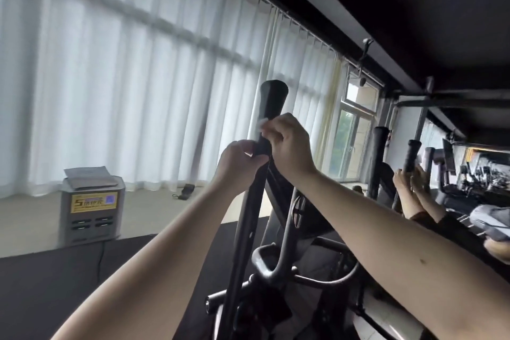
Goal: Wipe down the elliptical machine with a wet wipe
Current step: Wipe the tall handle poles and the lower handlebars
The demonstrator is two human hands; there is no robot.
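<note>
Two bare hands meet on the upright black handle [271,107] of an elliptical machine [278,270] in a gym with a dark mat floor [55,284], pale flooring beyond it and white pleated curtains [124,77] across a tall wall of windows; the left hand [238,161] is wrapped closed around the handle just below its padded grip, while the right hand [289,143], fingers curled, pinches a small white wet wipe [260,122] against the grip slightly higher up; most of the wipe is hidden behind the fingers, and the picture is soft with blur; a grey box [92,211] with a yellow label sits on the pale floor at left, a cable trailing from it and a flat grey item lying on its top; a mirror [452,174] at right shows raised arms on another handle; the machine's base is cut off at the bottom edge.
</note>
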